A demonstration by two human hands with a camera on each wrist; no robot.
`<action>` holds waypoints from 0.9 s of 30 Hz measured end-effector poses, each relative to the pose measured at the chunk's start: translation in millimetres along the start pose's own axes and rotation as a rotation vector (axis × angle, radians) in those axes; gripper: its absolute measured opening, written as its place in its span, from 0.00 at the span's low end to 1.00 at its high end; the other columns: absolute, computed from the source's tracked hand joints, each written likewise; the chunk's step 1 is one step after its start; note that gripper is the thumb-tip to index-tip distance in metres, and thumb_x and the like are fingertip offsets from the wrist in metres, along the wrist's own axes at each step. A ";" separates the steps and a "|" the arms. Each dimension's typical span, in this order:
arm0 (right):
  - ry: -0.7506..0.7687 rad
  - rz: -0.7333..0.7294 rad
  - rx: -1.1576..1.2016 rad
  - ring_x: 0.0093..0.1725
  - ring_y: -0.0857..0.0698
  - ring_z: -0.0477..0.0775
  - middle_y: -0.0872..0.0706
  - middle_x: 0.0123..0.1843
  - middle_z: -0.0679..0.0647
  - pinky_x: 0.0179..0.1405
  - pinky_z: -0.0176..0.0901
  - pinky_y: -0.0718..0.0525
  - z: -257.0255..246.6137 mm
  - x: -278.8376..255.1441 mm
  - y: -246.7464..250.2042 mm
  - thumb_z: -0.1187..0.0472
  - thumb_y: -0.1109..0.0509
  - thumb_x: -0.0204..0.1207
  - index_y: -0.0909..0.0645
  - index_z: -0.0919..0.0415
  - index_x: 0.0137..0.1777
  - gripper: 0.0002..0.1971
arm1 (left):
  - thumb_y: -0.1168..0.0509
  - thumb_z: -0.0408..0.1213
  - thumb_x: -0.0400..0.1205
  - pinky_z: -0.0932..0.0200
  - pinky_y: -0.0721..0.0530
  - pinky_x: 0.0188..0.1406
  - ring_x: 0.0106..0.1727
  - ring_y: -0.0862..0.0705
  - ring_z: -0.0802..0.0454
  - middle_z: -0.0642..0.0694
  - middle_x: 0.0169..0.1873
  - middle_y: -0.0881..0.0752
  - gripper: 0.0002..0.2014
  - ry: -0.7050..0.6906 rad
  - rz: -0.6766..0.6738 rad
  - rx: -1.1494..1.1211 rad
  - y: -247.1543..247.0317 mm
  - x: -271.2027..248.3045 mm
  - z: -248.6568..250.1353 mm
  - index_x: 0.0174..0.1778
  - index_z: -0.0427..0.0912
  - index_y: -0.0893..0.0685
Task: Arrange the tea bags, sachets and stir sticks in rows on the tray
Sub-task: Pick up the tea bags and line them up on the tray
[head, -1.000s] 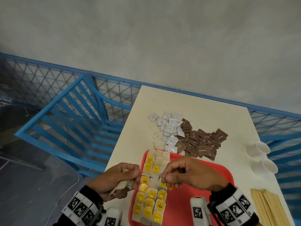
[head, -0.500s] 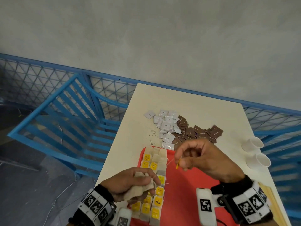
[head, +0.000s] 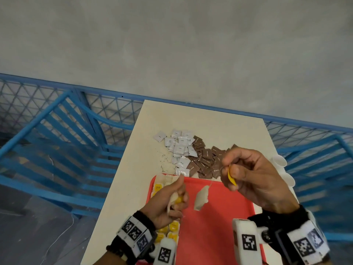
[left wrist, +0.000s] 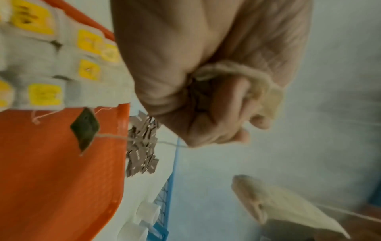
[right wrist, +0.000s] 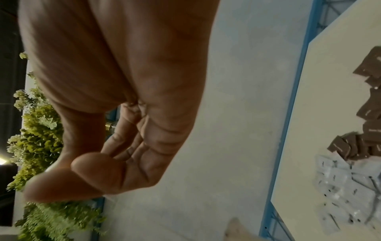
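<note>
A red tray (head: 219,222) lies at the table's near edge, with rows of tea bags with yellow tags (head: 172,229) along its left side. My right hand (head: 248,176) is raised over the tray's far right and pinches a yellow tag (head: 231,177). From that tag a tea bag (head: 200,197) dangles on its string above the tray. My left hand (head: 170,201) hovers over the rows and grips a bunch of tea bags (head: 174,201), seen crumpled under the fingers in the left wrist view (left wrist: 243,76). White sachets (head: 179,148) and brown sachets (head: 206,159) lie piled beyond the tray.
Two white paper cups (head: 280,161) stand at the table's right edge, partly behind my right hand. A blue bench (head: 57,150) and a blue mesh railing (head: 114,111) border the table on the left and back. A grey wall rises behind.
My right hand rose up and to the right, pulling one tea bag free by its tag so that it now hangs. My left hand kept its bunch and lifted slightly.
</note>
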State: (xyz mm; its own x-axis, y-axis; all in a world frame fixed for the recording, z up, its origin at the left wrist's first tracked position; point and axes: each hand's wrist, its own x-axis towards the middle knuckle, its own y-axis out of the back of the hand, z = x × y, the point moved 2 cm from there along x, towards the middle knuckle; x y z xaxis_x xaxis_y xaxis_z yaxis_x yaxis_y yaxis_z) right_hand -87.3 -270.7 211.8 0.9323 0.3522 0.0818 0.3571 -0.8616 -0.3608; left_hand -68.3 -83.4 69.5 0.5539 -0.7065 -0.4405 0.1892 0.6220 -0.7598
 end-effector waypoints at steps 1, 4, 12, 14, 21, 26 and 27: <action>0.010 0.021 -0.003 0.26 0.15 0.48 0.10 0.37 0.55 0.30 0.36 0.16 -2.6 -1.5 2.4 0.57 0.17 0.67 0.10 0.59 0.48 0.11 | 0.29 0.56 0.79 0.69 0.38 0.09 0.18 0.36 0.57 0.43 0.29 0.31 0.22 -0.043 0.039 0.064 -0.4 -0.7 3.7 0.30 0.43 0.25; 0.037 0.080 0.000 0.27 0.15 0.49 0.11 0.38 0.56 0.29 0.34 0.16 -10.9 -6.8 5.9 0.57 0.15 0.65 0.10 0.59 0.49 0.14 | 0.23 0.56 0.72 0.65 0.35 0.16 0.21 0.34 0.51 0.42 0.27 0.30 0.23 -0.247 0.206 0.448 -6.5 -15.6 22.6 0.32 0.43 0.24; 0.073 0.116 -0.023 0.30 0.12 0.53 0.13 0.38 0.60 0.30 0.37 0.14 -14.4 -0.6 -7.0 0.58 0.14 0.63 0.11 0.59 0.50 0.16 | 0.16 0.56 0.61 0.75 0.23 0.55 0.58 0.15 0.68 0.64 0.52 0.11 0.29 -0.742 0.233 1.229 -75.0 -25.9 24.6 0.59 0.64 0.14; 0.095 0.154 -0.025 0.31 0.11 0.54 0.13 0.37 0.60 0.29 0.36 0.15 -15.1 4.4 -9.0 0.60 0.16 0.64 0.10 0.59 0.49 0.13 | 0.19 0.52 0.70 0.69 0.19 0.50 0.50 0.12 0.66 0.62 0.45 0.10 0.16 -0.810 0.284 1.202 -78.4 -18.6 19.2 0.51 0.66 0.13; 0.068 0.447 0.013 0.30 0.18 0.50 0.13 0.35 0.56 0.27 0.35 0.20 6.2 24.4 10.6 0.64 0.21 0.60 0.09 0.59 0.48 0.14 | 0.33 0.53 0.81 0.51 0.16 0.48 0.39 0.12 0.53 0.49 0.33 0.10 0.16 -0.706 0.266 1.092 -37.7 -40.4 15.8 0.35 0.47 0.10; -0.130 0.482 0.020 0.32 0.19 0.49 0.12 0.36 0.58 0.30 0.33 0.17 65.7 33.6 8.2 0.67 0.22 0.65 0.10 0.65 0.47 0.10 | 0.26 0.44 0.79 0.61 0.32 0.23 0.20 0.29 0.58 0.52 0.20 0.22 0.14 -0.515 0.569 0.842 21.6 -59.3 24.5 0.32 0.39 0.10; -0.180 0.467 -0.004 0.33 0.19 0.50 0.12 0.36 0.59 0.31 0.33 0.17 79.9 35.6 4.6 0.69 0.23 0.68 0.10 0.65 0.46 0.07 | 0.26 0.46 0.79 0.61 0.36 0.21 0.20 0.33 0.55 0.48 0.20 0.25 0.15 -0.469 0.619 0.790 35.2 -61.1 25.4 0.35 0.36 0.11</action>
State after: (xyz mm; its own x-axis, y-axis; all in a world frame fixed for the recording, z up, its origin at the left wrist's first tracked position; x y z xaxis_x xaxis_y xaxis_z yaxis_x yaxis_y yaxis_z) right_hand -57.0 -232.9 138.8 0.9682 -0.0140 -0.2496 -0.0952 -0.9438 -0.3166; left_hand -74.8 -9.7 81.8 0.9523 -0.1053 -0.2864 0.1451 0.9819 0.1216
